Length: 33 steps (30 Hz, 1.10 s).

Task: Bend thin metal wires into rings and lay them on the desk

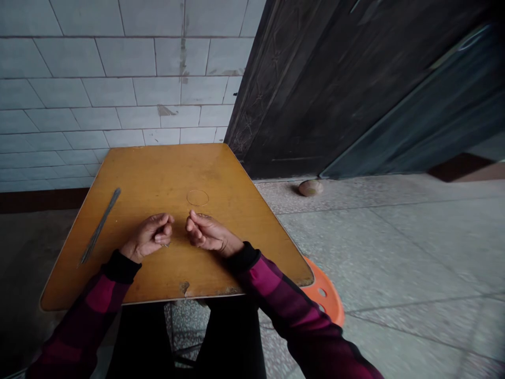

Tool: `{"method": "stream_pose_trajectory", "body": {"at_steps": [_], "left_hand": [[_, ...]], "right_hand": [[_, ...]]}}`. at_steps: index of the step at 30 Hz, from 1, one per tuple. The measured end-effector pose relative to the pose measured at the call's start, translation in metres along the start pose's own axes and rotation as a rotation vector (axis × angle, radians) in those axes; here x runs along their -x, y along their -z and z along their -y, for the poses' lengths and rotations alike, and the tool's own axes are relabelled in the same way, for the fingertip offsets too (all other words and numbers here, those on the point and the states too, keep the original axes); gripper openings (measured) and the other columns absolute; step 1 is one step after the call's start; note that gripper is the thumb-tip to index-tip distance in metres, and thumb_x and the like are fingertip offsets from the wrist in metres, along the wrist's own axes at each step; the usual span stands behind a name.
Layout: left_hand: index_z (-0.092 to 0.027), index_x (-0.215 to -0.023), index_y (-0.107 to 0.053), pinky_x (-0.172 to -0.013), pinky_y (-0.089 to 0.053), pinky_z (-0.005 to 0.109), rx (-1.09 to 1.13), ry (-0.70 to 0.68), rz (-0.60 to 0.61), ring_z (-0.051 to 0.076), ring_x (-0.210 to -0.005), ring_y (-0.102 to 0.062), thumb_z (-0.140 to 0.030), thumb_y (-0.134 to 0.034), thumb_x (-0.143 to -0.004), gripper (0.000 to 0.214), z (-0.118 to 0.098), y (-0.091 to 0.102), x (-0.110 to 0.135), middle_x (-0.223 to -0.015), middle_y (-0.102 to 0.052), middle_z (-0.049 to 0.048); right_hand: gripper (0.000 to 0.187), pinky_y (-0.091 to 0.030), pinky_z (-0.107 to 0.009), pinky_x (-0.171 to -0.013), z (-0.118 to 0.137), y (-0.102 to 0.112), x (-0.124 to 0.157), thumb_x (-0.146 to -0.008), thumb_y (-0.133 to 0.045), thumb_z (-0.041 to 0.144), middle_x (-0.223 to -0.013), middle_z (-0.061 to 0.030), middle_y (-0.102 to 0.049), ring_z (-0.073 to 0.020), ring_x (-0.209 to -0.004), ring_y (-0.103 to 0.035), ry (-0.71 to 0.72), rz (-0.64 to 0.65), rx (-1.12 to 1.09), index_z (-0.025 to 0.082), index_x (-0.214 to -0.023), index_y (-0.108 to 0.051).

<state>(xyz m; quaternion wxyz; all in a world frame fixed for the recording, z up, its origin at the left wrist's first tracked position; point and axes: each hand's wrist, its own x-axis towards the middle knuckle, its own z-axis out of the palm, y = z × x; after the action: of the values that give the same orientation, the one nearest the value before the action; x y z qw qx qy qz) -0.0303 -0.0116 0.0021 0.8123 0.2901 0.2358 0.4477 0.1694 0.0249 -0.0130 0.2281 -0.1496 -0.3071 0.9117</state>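
My left hand is closed above the wooden table, fingers curled in and thumb pressed against them. A tiny light tip shows under its fingers; what it belongs to is too small to tell. Facing it across a small gap, my right hand is pinched, thumb against forefinger, with anything between them too fine to see. Just beyond the right hand lies a thin, copper-coloured ring, flat on the tabletop. A bundle of thin grey wires or rods rests slantwise near the table's left edge.
White wall tiles rise behind the table, with a dark door to the right. Part of an orange plastic stool shows beneath the table's right corner. A rounded stone sits on the floor by the door.
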Motion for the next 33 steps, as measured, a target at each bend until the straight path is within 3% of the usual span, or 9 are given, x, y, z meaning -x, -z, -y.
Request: {"method": "stream_pose_trajectory", "body": {"at_steps": [10, 19, 24, 33], "left_hand": [[-0.011, -0.076, -0.065, -0.033, -0.021, 0.010, -0.063, 0.103, 0.062, -0.002, -0.029, -0.029, -0.024, -0.076, -0.073, 0.017, -0.0043, -0.0031, 0.0015, -0.055, -0.063, 0.0000], [-0.011, -0.075, -0.064, -0.030, -0.015, 0.013, -0.195, 0.169, 0.055, 0.001, -0.026, -0.026, -0.023, -0.071, -0.074, 0.014, -0.0030, 0.0011, 0.0012, -0.040, -0.051, -0.0041], [-0.013, -0.073, -0.062, -0.031, -0.017, 0.015, -0.223, 0.185, 0.081, 0.003, -0.026, -0.028, -0.026, -0.069, -0.073, 0.015, -0.0017, 0.0034, 0.0001, -0.038, -0.050, -0.0045], [-0.014, -0.069, -0.059, -0.036, -0.026, 0.018, -0.299, 0.194, 0.095, 0.005, -0.028, -0.032, -0.028, -0.065, -0.073, 0.016, 0.0017, 0.0023, -0.0011, -0.036, -0.047, -0.0051]], "right_hand": [[0.043, -0.042, -0.017, -0.044, -0.0028, 0.0041, -0.0024, -0.089, -0.061, 0.042, -0.039, 0.0022, -0.055, -0.0073, -0.038, -0.052, 0.002, 0.099, 0.133, 0.013, -0.058, -0.063], [0.038, -0.042, -0.018, -0.048, -0.0042, 0.0062, -0.0043, -0.084, -0.065, 0.042, -0.042, 0.0021, -0.058, -0.0076, -0.042, -0.055, -0.034, 0.122, 0.197, 0.013, -0.059, -0.064], [0.042, -0.047, -0.020, -0.064, -0.0063, 0.0021, -0.0048, -0.082, -0.066, 0.040, -0.035, 0.0043, -0.049, -0.0103, -0.057, -0.064, 0.022, 0.111, 0.226, 0.015, -0.050, -0.059], [0.043, -0.050, -0.020, -0.058, -0.0068, 0.0022, -0.0048, -0.081, -0.068, 0.040, -0.033, 0.0060, -0.044, -0.0109, -0.049, -0.062, -0.073, 0.110, 0.203, 0.016, -0.049, -0.054]]}}
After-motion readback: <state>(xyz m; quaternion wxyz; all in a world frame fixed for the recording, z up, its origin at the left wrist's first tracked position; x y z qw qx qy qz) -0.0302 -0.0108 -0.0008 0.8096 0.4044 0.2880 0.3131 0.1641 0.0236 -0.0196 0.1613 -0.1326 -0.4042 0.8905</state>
